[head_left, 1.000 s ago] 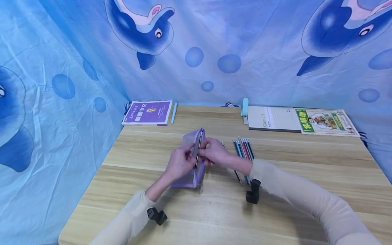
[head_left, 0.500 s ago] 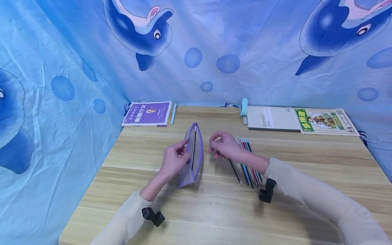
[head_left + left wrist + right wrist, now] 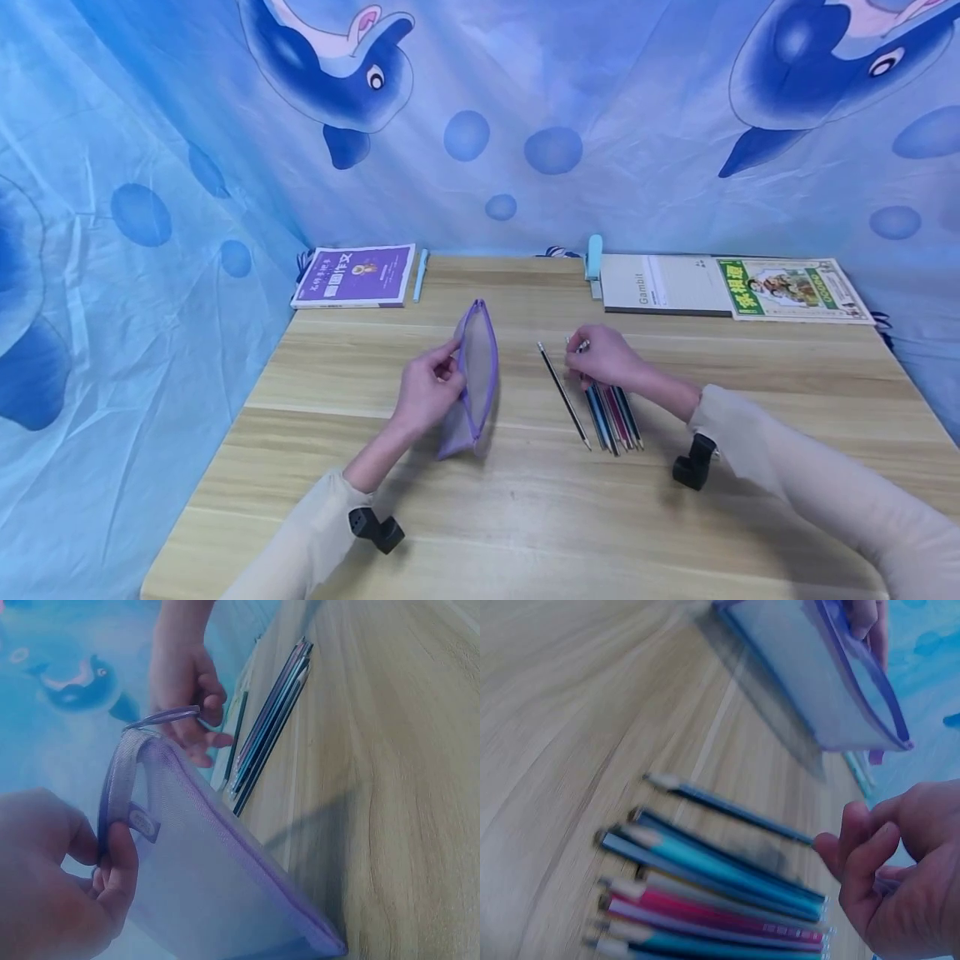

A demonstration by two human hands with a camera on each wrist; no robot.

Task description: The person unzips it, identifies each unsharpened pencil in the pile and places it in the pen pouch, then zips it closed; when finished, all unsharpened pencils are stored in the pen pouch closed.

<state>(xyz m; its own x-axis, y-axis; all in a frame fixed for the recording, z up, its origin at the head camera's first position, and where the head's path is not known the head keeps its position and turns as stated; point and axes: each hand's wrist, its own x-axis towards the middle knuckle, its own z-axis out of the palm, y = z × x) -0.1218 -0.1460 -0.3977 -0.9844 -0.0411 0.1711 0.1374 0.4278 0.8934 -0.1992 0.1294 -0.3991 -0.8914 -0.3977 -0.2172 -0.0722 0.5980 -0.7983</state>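
Observation:
My left hand (image 3: pixel 431 387) pinches one side of the rim of a purple mesh zip pencil pouch (image 3: pixel 450 437), which stands on its edge with its mouth open. In the left wrist view, thumb and fingers clasp the fabric by a small label tag (image 3: pixel 142 823). My right hand (image 3: pixel 606 360) hovers over the eraser ends of a bundle of pencils (image 3: pixel 617 425), black, blue and dark red. Its fingers are loosely bent with nothing between them in the right wrist view. A single dark pencil (image 3: pixel 735 812) lies apart, between bundle and pouch.
At the back left of the wooden table (image 3: pixel 360 358) lie a purple book (image 3: pixel 356 275) and a light blue pen (image 3: pixel 421 275). A turquoise stapler (image 3: pixel 594 262), a notebook (image 3: pixel 663 283) and a green-and-white booklet (image 3: pixel 795 289) line the back right. A blue dolphin-print curtain (image 3: pixel 517 75) hangs behind.
My right hand has left the pouch and moved right to the pencil bundle. The pencil seen in the pouch's mouth is out of sight now. My left hand keeps its grip on the rim.

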